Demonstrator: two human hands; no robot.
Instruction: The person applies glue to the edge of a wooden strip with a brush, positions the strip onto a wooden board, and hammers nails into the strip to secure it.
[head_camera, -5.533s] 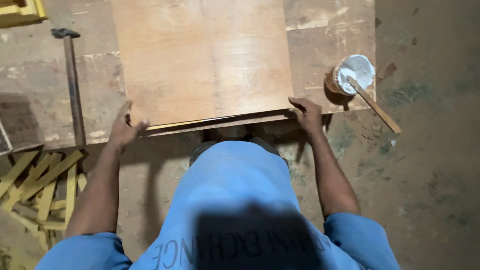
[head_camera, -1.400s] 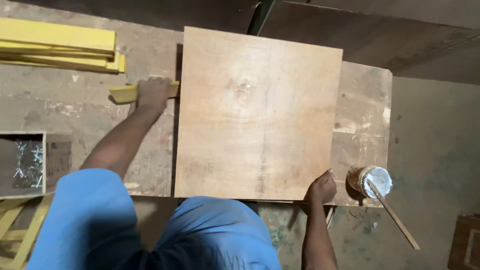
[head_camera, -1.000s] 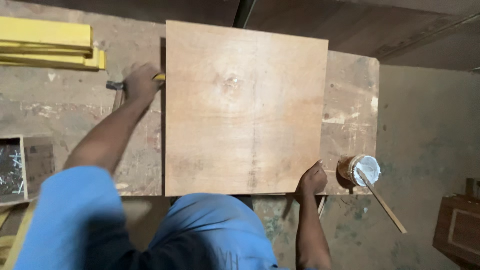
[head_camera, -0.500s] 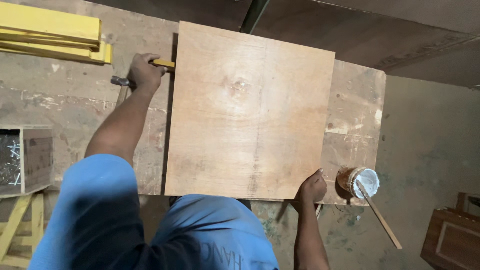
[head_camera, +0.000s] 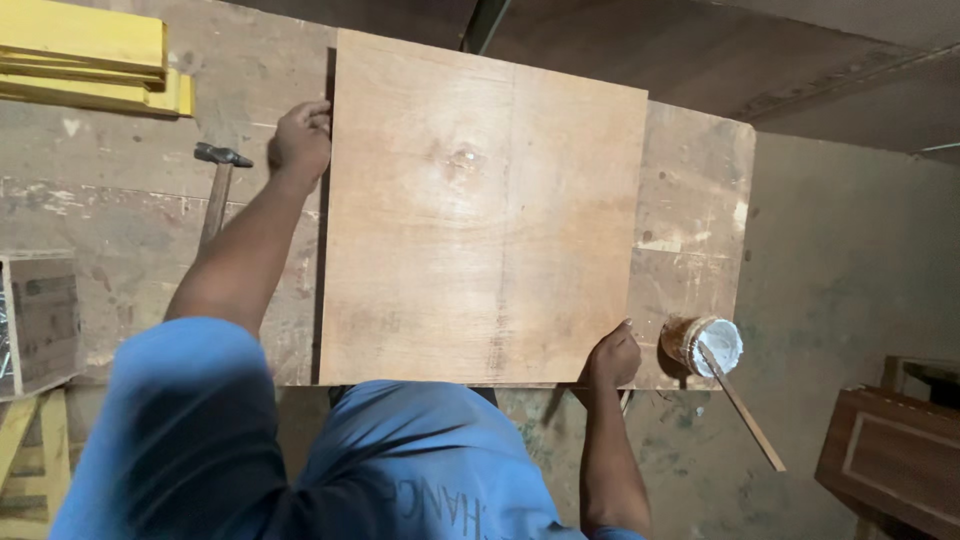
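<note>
Two hands are laid to one square plywood panel (head_camera: 480, 215), which lies flat on the worn workbench (head_camera: 120, 220). Left hand (head_camera: 300, 140), fingers curled, is pressed to the panel's far left edge; right hand (head_camera: 612, 357) is closed over the near right corner. For squaring, even pressure from both hands would be advised, the sheet being kept flat and its near edge flush with the bench front. Listed nearby: hammer (head_camera: 215, 190), just left of the left forearm; stacked yellow wood strips (head_camera: 90, 55), far left; glue tub (head_camera: 705, 345) with stick (head_camera: 740, 405), close beside the right hand and liable to be knocked; cardboard box (head_camera: 40, 320), at left.
</note>
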